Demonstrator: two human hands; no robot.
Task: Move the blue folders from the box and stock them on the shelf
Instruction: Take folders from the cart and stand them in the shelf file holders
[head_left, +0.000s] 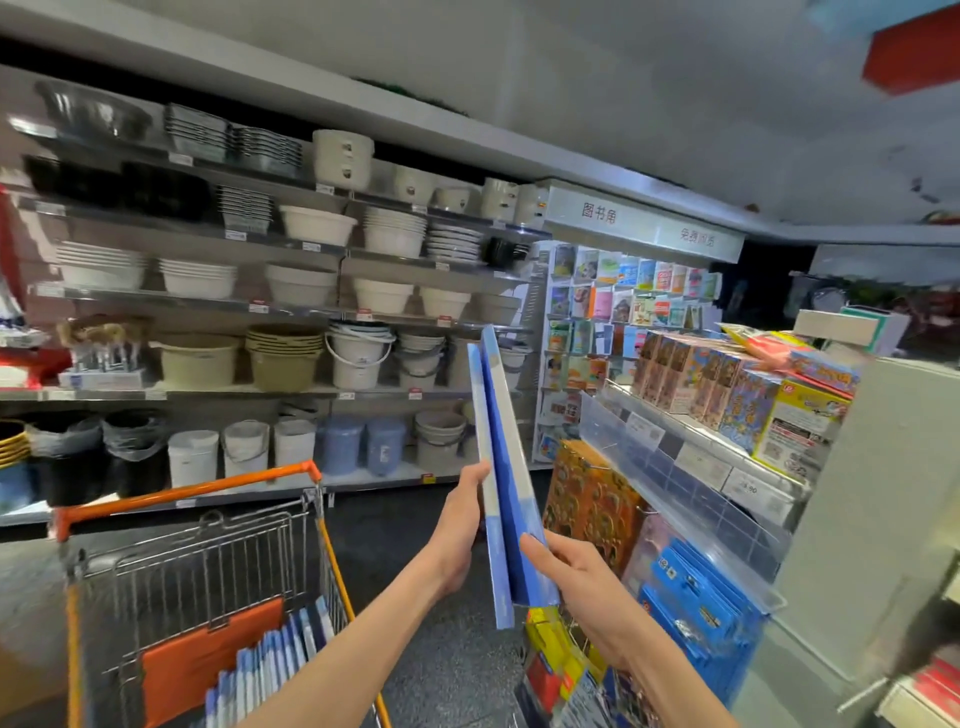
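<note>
Head view, left hand (460, 519) and right hand (579, 579) grip blue folders (505, 457), cart (208, 489) beside

Two blue folders (506, 467) up in front of me, edge-on, near upright, tops leaning away and left. Thin, flat, closed; blue covers with pale grey-white band. Pair touching at bottom, slightly parted at top. My left hand (460, 525) lies against left face, fingers hidden. My right hand (582, 587) grips lower right corner, thumb on cover. Remaining folders (270, 660) stand on edge in row, low left, inside cart (187, 499).
</note>
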